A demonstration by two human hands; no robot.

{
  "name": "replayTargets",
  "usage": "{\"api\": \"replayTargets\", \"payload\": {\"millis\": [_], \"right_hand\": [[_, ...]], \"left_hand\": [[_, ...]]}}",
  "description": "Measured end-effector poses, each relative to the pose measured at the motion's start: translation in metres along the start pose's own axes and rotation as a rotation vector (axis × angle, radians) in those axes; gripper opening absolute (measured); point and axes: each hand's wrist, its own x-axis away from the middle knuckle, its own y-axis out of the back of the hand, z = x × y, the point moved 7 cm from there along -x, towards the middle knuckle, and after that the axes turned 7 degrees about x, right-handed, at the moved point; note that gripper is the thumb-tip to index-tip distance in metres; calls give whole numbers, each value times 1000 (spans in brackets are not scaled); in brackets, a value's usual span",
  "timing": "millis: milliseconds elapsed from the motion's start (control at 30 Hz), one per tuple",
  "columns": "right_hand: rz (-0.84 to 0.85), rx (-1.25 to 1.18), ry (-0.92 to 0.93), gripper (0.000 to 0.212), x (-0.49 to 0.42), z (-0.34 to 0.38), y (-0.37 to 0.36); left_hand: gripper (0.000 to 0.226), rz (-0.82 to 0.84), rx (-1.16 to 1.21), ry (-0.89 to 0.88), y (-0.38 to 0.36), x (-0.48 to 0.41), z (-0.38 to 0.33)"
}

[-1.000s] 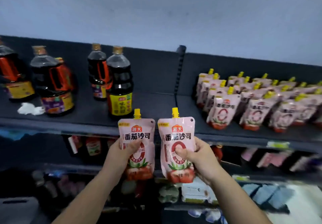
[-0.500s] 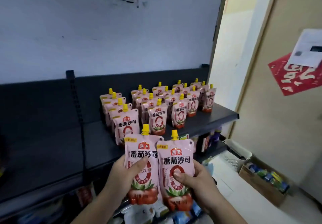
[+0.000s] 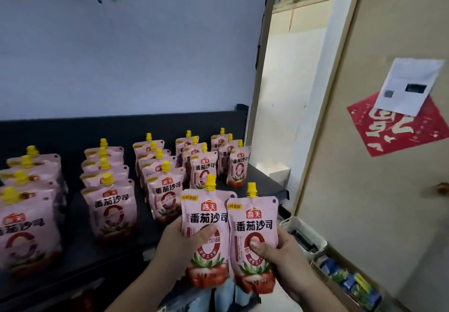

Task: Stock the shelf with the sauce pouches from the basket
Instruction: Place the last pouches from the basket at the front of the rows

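Nearer the shelf (image 3: 262, 178) now, each hand grips a pink yellow-capped pouch (image 3: 206, 217).

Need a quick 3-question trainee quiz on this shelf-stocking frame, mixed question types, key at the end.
1. True or false: each hand holds one sauce pouch.
2. Multiple choice: the caps on the pouches standing on the shelf are A) red B) yellow C) green.
3. Fill in: the pouches on the shelf stand in ___ running front to back.

Key:
1. True. The left hand grips the left pouch and the right hand grips the right pouch, side by side and upright.
2. B, as on the front middle pouch.
3. Rows.
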Motion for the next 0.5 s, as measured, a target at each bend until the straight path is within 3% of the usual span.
{"api": "replayTargets", "payload": {"millis": [367, 500], "right_hand": [[-31, 3, 53, 33, -142, 3, 54], [-81, -13, 47, 34, -175, -2, 80]], "left_hand": [[43, -86, 142, -76, -19, -147, 16], [38, -83, 133, -75, -23, -192, 40]]}}
